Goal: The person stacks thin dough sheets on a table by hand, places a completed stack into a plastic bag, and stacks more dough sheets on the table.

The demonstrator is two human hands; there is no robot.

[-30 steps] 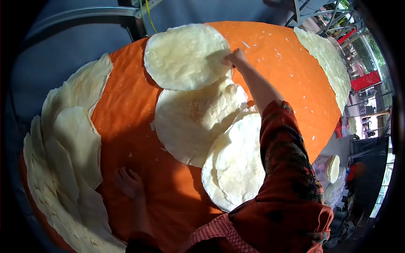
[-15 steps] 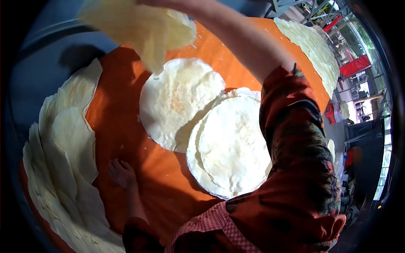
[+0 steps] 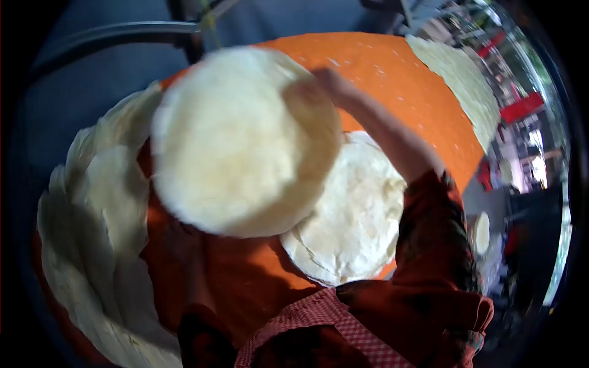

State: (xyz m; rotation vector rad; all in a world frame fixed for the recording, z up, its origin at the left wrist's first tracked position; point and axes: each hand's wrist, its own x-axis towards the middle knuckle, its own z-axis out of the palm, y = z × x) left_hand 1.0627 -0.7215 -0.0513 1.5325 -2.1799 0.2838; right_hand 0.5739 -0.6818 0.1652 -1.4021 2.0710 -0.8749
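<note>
A large round flatbread, pale and blurred by motion, is up above the orange cloth. My right hand grips its upper right edge, the fingers partly lost in shadow and blur. Beneath the bread's lower left rim is my left hand, low over the cloth in deep shade; its fingers are too dark and smeared to read. A stack of flatbreads lies to the right, close to my body, its upper left part covered by the raised bread.
Overlapping flatbread sheets line the left edge of the round table with its orange cloth. More thin sheets hang along the far right edge. A grey curved metal rail runs behind the table.
My right hand has come down and right from the upper left. The flatbread in it, crumpled before, is now spread wide over where a single bread lay. The left hand has stayed low at left.
</note>
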